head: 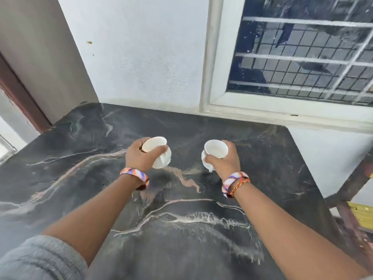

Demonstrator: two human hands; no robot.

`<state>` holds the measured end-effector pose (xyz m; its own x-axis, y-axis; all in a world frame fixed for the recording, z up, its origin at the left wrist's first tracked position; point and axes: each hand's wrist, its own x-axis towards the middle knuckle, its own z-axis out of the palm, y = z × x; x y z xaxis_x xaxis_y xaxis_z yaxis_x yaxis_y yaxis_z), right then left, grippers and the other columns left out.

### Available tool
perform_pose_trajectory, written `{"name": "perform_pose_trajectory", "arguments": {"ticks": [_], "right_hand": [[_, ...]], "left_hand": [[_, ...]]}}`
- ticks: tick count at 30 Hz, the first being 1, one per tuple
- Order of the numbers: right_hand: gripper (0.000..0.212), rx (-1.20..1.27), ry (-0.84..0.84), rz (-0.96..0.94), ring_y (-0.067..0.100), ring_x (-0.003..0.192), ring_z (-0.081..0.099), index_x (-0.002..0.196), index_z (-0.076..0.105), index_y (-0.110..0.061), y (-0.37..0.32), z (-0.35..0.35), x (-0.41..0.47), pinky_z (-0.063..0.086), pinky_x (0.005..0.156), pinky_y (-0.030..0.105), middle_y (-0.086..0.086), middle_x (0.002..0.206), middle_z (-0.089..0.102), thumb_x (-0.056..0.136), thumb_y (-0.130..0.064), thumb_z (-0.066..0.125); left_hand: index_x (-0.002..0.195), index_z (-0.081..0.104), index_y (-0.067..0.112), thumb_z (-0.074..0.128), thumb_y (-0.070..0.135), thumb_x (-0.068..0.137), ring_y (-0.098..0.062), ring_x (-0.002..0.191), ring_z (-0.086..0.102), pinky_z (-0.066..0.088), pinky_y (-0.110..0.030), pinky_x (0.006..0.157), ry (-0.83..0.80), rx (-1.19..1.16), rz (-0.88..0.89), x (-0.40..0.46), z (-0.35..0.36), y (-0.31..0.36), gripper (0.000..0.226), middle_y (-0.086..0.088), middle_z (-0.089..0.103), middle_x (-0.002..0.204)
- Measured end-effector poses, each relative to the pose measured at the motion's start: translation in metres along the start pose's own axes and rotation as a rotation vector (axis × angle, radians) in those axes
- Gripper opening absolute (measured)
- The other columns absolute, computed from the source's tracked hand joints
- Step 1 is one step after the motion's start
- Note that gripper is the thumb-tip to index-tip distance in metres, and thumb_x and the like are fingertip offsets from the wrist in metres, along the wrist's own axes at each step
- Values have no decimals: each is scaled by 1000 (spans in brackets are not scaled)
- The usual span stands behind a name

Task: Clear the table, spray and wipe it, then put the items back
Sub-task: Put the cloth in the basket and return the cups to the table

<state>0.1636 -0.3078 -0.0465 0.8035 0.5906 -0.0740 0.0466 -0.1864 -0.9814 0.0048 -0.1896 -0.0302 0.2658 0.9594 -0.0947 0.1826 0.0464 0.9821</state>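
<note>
A dark marble-patterned table (181,219) fills the view below me. My left hand (139,156) is shut on a white cup (159,152), gripped around its side and tilted with its mouth facing up and to the left. My right hand (224,160) is shut on a second white cup (215,150), held by its rim and side with the empty inside showing. Both cups hang just above the middle of the tabletop, about a hand's width apart. Each wrist wears a colourful bangle.
A white wall and a barred window (302,57) stand behind the table. At the left is a brown door frame (22,98). A dark metal frame (347,199) with something yellow (363,215) stands beside the table's right edge.
</note>
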Motion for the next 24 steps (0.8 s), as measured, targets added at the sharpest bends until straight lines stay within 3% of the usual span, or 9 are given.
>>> {"name": "perform_pose_trajectory", "arguments": {"ticks": [3,5,8,10,13,16,19,21,24], "right_hand": [[61,12,13,31,17,96,49,124,45,-14,1,50,0,41,73,21,-2,106,50,71,-5,75],[60,25,7,50,18,96,51,121,47,-16,0,86,1,43,70,22,-1,105,53,69,-5,75],[60,54,21,62,20,95,53,114,48,-21,-3,137,7,46,66,22,-1,106,54,62,-12,77],[64,10,32,51,20,96,51,114,48,-23,-7,171,13,46,71,25,2,113,51,58,-16,78],[63,-100,72,46,18,98,47,123,49,-15,-17,213,27,41,77,24,5,121,43,67,-12,78],[63,-202,105,54,26,116,47,123,51,-18,-31,254,50,39,84,25,4,126,51,67,-23,78],[57,-277,79,48,27,118,48,119,54,-22,-44,291,73,42,92,31,1,123,56,66,-24,76],[56,-273,65,56,26,116,50,118,55,-22,-53,315,91,46,82,28,-1,121,58,67,-24,76],[55,-304,59,54,24,113,54,118,56,-21,-65,346,116,34,54,14,-2,118,61,67,-30,77]], "left_hand": [[115,61,10,84,24,64,-16,88,54,40,-23,79,37,268,106,38,-39,-6,58,-3,62,101],[119,59,10,83,23,65,-16,92,54,40,-23,83,50,343,134,66,-64,-13,61,-5,63,110],[122,57,9,83,23,65,-20,99,58,42,-26,89,68,365,142,102,-95,-22,64,-10,64,118],[124,55,8,81,20,67,-16,94,53,39,-21,84,86,373,148,126,-115,-24,64,-11,62,120],[131,46,7,80,19,68,-23,104,56,38,-22,86,116,361,152,162,-137,-24,72,-13,59,126],[136,40,6,78,20,70,-29,118,53,39,-25,92,140,367,153,205,-156,-24,77,-14,54,132],[138,38,7,78,22,71,-29,119,53,37,-24,91,150,375,148,249,-171,-25,80,-14,54,132],[140,34,9,78,23,70,-28,119,52,36,-25,92,145,350,134,279,-176,-27,83,-12,53,132],[140,32,9,77,22,70,-28,120,51,39,-28,92,142,332,129,316,-181,-26,84,-10,52,131]]}}
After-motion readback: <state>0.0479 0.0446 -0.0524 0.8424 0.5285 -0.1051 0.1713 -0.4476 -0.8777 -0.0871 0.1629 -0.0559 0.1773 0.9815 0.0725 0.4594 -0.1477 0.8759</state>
